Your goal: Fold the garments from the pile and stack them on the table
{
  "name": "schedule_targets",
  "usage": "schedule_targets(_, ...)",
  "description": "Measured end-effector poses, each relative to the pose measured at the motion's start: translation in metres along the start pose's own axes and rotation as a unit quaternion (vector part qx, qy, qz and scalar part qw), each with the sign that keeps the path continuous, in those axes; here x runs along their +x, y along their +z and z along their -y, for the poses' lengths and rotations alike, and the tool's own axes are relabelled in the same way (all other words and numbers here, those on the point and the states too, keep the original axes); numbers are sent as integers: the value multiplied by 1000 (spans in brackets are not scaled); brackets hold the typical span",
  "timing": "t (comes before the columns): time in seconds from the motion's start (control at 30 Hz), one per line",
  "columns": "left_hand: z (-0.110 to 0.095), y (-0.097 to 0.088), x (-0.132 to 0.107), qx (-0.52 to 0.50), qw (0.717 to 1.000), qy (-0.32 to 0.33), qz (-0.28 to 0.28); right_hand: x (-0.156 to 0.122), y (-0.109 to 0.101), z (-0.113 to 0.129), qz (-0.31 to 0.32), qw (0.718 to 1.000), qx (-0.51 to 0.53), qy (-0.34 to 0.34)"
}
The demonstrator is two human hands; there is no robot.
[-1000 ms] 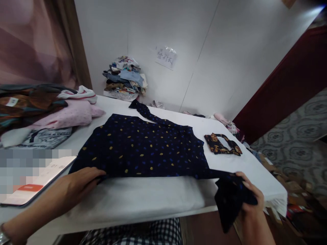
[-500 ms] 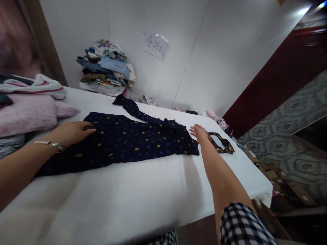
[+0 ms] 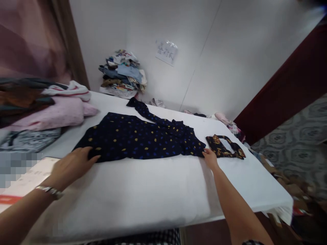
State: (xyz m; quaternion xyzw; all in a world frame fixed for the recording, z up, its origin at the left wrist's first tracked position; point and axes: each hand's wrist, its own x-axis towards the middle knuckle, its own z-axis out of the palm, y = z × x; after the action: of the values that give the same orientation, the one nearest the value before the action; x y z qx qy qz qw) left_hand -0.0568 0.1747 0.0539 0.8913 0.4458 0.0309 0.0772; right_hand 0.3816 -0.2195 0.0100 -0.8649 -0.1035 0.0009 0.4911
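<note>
A dark navy shirt [image 3: 143,137] with yellow and blue spots lies stretched lengthwise on the white table [image 3: 153,190]. One sleeve [image 3: 143,108] reaches out toward the back left. At the shirt's lower left corner, my left hand [image 3: 71,166] has its fingers and thumb closed on the fabric edge. My right hand [image 3: 211,159] pinches the front right corner. Just beyond that hand lies a folded black garment [image 3: 217,149] with a brown-gold pattern and a pale opening in its middle.
A pile of clothes [image 3: 122,73] stands against the wall at the back. On the left are a pink garment [image 3: 61,114] and other stacked clothes. A paper sign [image 3: 166,51] hangs on the wall. More clothes [image 3: 224,120] lie at the far right edge.
My right hand has come down onto the shirt's front right corner and closed on it. My left hand has moved to the near left corner. The view has shifted left.
</note>
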Motion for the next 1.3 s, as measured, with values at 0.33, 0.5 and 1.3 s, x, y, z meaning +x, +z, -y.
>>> schedule_targets(0.33, -10, -39, -43, 25, 999, 13, 46, 9, -90, -18, -27, 997, 72, -1)
schedule_targets(0.5, 2, -24, -70, -29, 997, 25, 71, -11, -103, -57, 51, 999, -8, 12)
schedule_targets(1.3, -14, -14, 6, 40, 988, 104, -111, -37, -16, -25, 41, 918, -302, -255)
